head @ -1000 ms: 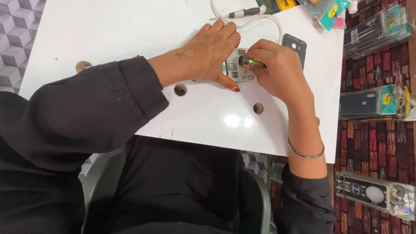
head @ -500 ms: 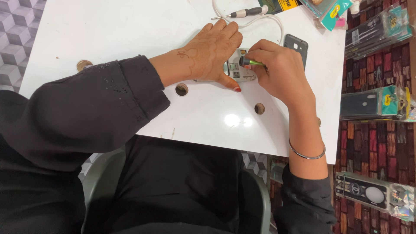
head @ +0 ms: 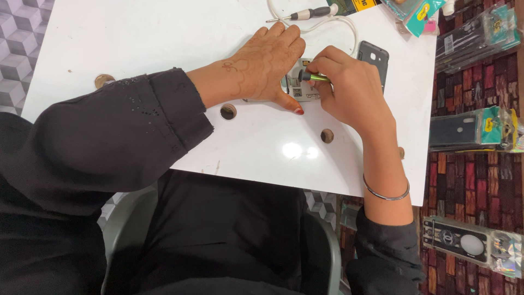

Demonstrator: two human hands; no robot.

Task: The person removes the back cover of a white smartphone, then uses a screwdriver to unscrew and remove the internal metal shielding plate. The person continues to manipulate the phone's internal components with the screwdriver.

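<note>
Head view: the left hand lies flat, fingers spread, pressing an opened phone down on the white desk. The right hand is clenched around a green-handled screwdriver, its tip set on the phone's exposed inside near the left thumb. A dark back cover lies just beside the right hand. A second screwdriver and a white cable rest at the desk's far edge.
</note>
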